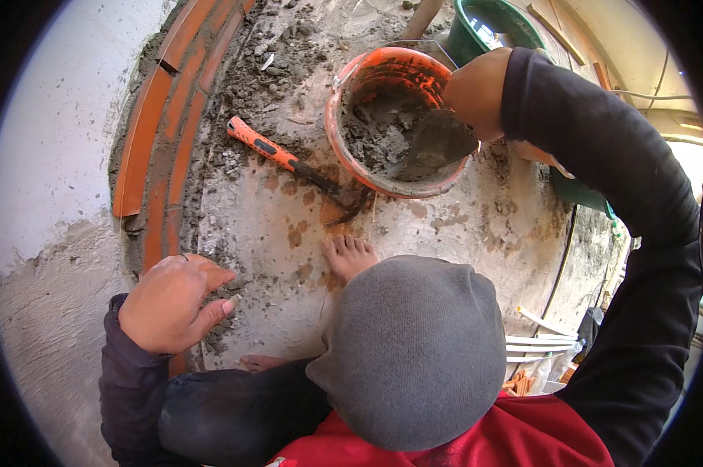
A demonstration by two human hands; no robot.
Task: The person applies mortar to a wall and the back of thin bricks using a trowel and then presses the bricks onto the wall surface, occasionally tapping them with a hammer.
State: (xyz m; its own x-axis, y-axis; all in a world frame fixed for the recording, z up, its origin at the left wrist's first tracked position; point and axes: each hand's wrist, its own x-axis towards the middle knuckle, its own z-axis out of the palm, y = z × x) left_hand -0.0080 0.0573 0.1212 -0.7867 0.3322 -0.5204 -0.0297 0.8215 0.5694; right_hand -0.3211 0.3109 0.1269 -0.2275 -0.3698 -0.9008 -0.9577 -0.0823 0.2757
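Observation:
My right hand (480,93) is closed around a trowel, whose handle it hides. The mortar-coated trowel blade (438,144) dips into an orange bucket (337,117) at the right side of its opening. Wet grey mortar (378,136) fills the bottom of the bucket and smears its inner wall. Over the near end of a curved row of orange bricks (143,156), my left hand (176,303) hovers or rests; I cannot tell which. Its thumb and forefinger are apart, with nothing seen between them.
A hammer (289,162) with an orange and black handle lies between bricks and bucket. Behind the bucket stands a green tub (476,35) of water. Mortar crumbs (269,66) litter the floor beside the bricks. A white wall (56,117) borders the left; white pipes (538,342) lie right.

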